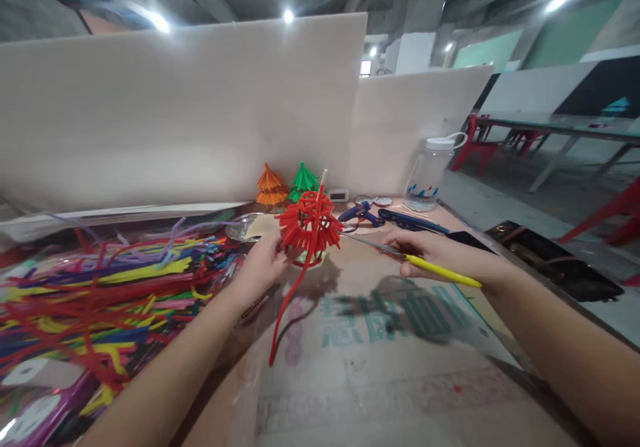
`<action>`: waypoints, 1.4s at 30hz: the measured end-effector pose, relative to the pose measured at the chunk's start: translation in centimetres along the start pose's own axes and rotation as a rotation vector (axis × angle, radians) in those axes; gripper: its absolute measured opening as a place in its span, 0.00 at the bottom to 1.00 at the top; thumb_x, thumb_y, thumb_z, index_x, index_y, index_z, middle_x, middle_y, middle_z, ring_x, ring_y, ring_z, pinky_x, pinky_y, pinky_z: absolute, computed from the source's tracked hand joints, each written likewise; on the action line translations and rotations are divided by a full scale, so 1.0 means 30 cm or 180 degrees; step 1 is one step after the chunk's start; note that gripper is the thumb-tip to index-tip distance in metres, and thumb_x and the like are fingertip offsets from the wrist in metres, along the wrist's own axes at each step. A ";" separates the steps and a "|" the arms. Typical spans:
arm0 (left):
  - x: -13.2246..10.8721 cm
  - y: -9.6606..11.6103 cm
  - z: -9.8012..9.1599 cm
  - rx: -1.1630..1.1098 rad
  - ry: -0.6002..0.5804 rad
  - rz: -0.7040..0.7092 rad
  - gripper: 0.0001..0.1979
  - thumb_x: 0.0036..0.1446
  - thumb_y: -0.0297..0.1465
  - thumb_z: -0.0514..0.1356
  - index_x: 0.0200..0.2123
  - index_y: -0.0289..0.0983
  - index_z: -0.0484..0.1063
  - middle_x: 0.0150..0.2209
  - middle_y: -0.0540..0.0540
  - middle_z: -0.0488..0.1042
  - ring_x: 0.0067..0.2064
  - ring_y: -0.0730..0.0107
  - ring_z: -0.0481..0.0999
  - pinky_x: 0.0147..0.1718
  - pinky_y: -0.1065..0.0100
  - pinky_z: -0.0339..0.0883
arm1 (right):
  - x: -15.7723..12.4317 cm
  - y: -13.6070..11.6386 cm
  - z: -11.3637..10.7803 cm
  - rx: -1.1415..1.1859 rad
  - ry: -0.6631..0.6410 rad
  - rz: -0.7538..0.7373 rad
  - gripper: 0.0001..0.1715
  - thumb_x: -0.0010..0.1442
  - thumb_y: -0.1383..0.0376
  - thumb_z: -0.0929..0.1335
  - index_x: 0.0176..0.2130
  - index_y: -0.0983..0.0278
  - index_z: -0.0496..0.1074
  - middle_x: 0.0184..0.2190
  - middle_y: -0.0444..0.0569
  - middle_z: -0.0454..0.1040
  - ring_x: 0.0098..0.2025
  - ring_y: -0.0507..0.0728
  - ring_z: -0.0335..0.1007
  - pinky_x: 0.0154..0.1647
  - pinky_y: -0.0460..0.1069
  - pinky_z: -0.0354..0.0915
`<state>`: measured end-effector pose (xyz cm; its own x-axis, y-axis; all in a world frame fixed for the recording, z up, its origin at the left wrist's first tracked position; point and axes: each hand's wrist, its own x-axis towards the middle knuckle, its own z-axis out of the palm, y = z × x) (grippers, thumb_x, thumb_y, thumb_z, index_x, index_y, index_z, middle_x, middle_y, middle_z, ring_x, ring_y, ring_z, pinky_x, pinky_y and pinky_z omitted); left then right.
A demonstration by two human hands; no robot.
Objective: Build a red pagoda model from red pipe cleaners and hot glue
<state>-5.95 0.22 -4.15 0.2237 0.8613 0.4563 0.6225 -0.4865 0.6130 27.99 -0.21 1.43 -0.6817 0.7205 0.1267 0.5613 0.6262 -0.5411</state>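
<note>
The left hand had its fingers closed on the lower left side of the red model, with some fingertips hidden behind it; the grip seemed meant to steady it upright above the cardboard, in front of the person. A long red strand trailed from it toward the person, probably loose enough to stay out of the way. The right hand had its fingers wrapped around a yellow-handled tool, its thin tip angled at the model's fringe; whether they touched, I could not tell.

The orange model and green model stood behind, perhaps for reference. The glue gun and bottle sat toward the back of the tabletop, with colourful stems heaped at left. Pale panels screened the far side; beyond were red chairs and ceiling lights.
</note>
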 end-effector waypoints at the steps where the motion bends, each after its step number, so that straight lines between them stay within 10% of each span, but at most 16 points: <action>1: -0.001 0.001 -0.005 0.0109 -0.0014 -0.0001 0.14 0.59 0.39 0.59 0.42 0.36 0.76 0.42 0.42 0.80 0.43 0.56 0.77 0.46 0.59 0.70 | 0.004 0.009 0.008 -0.0044 -0.0028 -0.0003 0.29 0.58 0.43 0.69 0.46 0.63 0.75 0.39 0.51 0.74 0.38 0.58 0.67 0.39 0.50 0.63; 15: -0.038 0.037 0.034 0.0661 -0.0286 0.0023 0.12 0.61 0.33 0.56 0.44 0.36 0.75 0.43 0.41 0.77 0.44 0.56 0.74 0.44 0.60 0.66 | 0.024 0.003 0.051 -0.0117 -0.0024 -0.0297 0.23 0.59 0.49 0.71 0.47 0.62 0.76 0.47 0.51 0.75 0.44 0.58 0.69 0.44 0.50 0.64; 42: -0.061 0.043 0.062 0.0408 -0.0314 0.0282 0.15 0.63 0.36 0.57 0.50 0.38 0.73 0.48 0.43 0.77 0.48 0.57 0.74 0.49 0.59 0.66 | 0.015 0.001 0.082 0.0531 -0.0300 0.0094 0.24 0.60 0.49 0.71 0.45 0.64 0.75 0.32 0.45 0.72 0.33 0.53 0.64 0.32 0.47 0.58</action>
<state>-4.16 -1.71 -5.39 0.3506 0.8291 0.4355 0.6861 -0.5439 0.4832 26.56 -0.59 -0.57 -0.7113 0.7020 0.0345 0.5016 0.5414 -0.6748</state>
